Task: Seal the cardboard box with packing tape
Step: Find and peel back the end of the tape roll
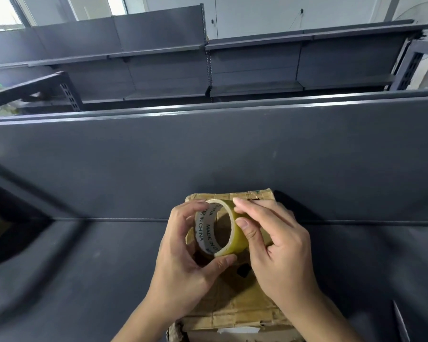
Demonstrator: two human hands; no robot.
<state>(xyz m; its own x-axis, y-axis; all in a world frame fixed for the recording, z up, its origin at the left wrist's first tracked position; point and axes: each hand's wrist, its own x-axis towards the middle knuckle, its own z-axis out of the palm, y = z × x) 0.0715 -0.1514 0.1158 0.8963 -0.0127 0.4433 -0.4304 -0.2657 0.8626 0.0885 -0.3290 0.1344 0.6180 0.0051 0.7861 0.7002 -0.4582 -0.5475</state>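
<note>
Tape roll point(220, 229) held above the box point(235, 304), end being sought.

Left hand point(183, 262) pinches the roll by its rim, thumb below, fingers over the top; right hand point(277, 245) pinches its outer face with thumb and forefinger. Roll looks light, stiff and slick; box, on a dark shelf point(84, 280), looks worn and soft, so press lightly.

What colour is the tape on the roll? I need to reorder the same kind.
Translucent yellowish tape roll, with a white printed core; seen in the head view.
</note>
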